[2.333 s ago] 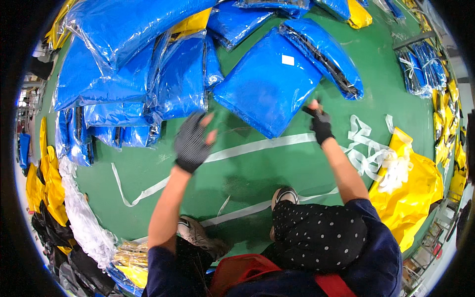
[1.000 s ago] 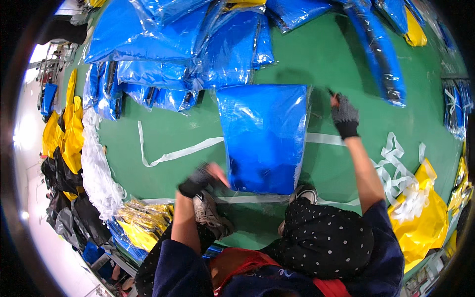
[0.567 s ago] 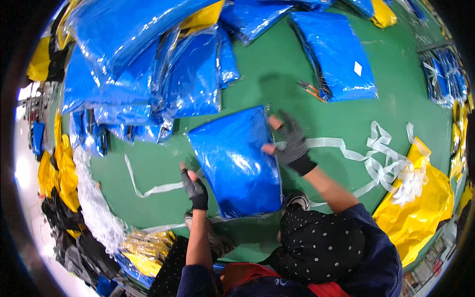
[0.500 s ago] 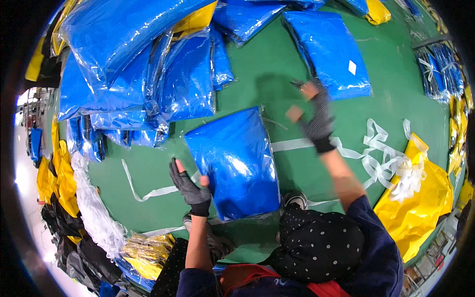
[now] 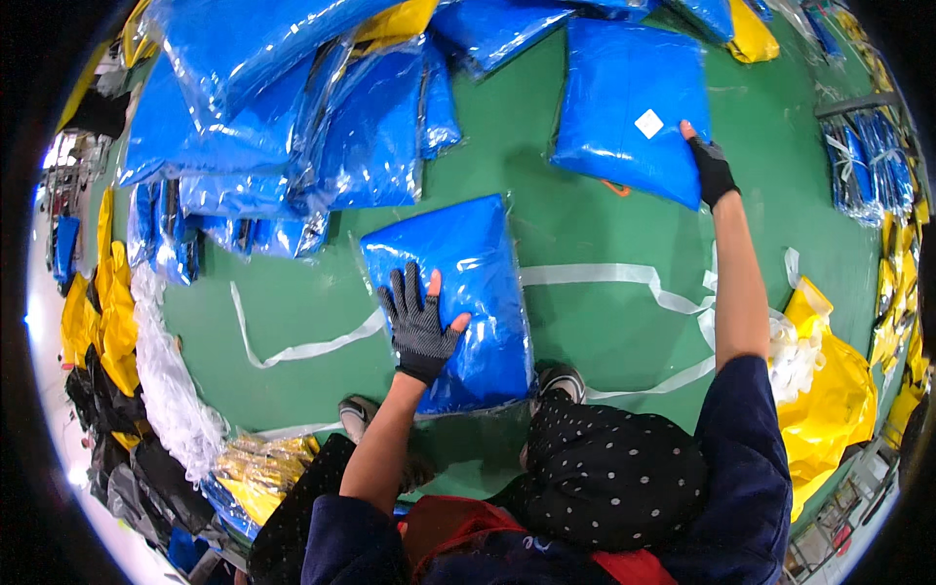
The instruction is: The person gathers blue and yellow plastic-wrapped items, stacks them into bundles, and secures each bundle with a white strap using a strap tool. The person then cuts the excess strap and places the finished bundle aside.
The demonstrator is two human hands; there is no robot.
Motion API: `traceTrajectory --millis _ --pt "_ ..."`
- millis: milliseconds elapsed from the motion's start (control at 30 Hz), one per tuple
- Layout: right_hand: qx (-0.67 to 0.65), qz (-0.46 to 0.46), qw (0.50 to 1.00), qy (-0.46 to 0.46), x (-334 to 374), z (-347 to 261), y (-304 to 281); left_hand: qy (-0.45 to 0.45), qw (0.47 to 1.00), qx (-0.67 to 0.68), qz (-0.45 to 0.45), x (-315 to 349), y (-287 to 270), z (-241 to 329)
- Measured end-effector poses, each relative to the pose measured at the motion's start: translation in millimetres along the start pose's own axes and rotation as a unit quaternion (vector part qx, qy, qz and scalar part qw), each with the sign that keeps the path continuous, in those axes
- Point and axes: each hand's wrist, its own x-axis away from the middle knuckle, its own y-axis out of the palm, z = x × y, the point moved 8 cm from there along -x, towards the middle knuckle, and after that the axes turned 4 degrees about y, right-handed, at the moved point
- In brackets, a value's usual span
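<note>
In front of me a blue folded item in a clear plastic bag (image 5: 478, 322) lies flat on the green surface, across a white ribbon (image 5: 595, 277). My left hand (image 5: 421, 327), in a black patterned fingerless-tipped glove, rests on it with fingers spread. Farther off to the right is a second bagged blue packet (image 5: 624, 93) with a white square label (image 5: 648, 123). My right hand (image 5: 712, 166) grips its right edge, thumb on top; the other fingers are hidden. A small orange curved piece (image 5: 616, 188) shows beneath that packet's near edge.
Bagged blue packets (image 5: 370, 136) are piled at the far left. A yellow sheet (image 5: 829, 390) with bunched white ribbon (image 5: 795, 361) lies at the right. White plastic (image 5: 175, 380) and bundled yellow packets (image 5: 258, 478) lie at the left. My shoes (image 5: 561, 381) stand beside the near packet.
My right hand has moved farther away onto the labelled packet's edge, and that packet has turned. The dark pointed tool it held is out of sight. My left hand has moved onto the near packet.
</note>
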Motion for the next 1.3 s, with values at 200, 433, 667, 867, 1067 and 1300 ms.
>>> traceTrajectory --millis 200,433,667,867,1067,1300 --pt "-0.301 -0.189 0.926 0.129 181.0 -19.5 57.0 0.027 0.955 0.222 0.197 -36.6 -79.9 12.3" --pt "0.043 -0.078 0.984 -0.157 168.9 -64.9 45.8 0.110 0.918 0.381 -0.007 -98.1 -129.8 72.6" --pt "-0.194 -0.164 0.932 -0.259 172.5 -97.9 141.2 -0.194 0.762 0.603 0.134 -57.5 -165.3 -2.3" --pt "-0.258 -0.269 0.923 0.098 144.4 -29.5 183.0 -0.057 0.731 0.680 0.029 -25.4 -195.4 -39.5" --pt "0.088 -0.239 0.963 -0.092 124.5 12.2 206.9 0.231 0.952 0.130 -0.152 -21.4 -168.4 15.1" --pt "-0.031 -0.214 0.956 -0.198 158.4 55.0 268.4 0.415 0.882 0.001 -0.223 60.6 -66.6 -37.9"
